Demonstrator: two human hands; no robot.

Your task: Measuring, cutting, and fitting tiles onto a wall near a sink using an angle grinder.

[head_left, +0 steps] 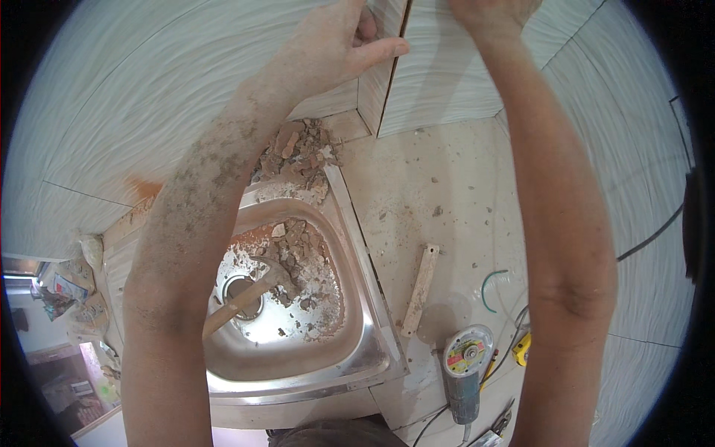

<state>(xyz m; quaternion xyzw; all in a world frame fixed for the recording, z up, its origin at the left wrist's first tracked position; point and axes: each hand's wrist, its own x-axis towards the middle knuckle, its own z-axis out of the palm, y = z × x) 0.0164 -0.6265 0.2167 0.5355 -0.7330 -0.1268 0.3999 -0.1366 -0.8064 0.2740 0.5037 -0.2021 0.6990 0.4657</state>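
My left hand (350, 45) is raised to the tiled wall corner at the top, its thumb stretched across a narrow tile strip (381, 82) beside a dark vertical gap. At least one finger is bent; the others are partly hidden. Farther right, my right hand (495, 11) is up against the pale wavy wall tile (447, 67); the picture's top edge cuts off its fingers. Between my forearms lies a steel sink (369, 339). A hammer (237, 305) with a wooden handle rests in it among broken mortar and tile rubble (302, 253).
Rubble (290, 149) is heaped behind the sink. On the dusty counter (395, 194) to the right lie a pale flat strip (421, 290), an angle grinder (466, 369) with a cord, a yellow tool (523, 350) and pliers (503, 423). Bags (86, 309) stand at the left.
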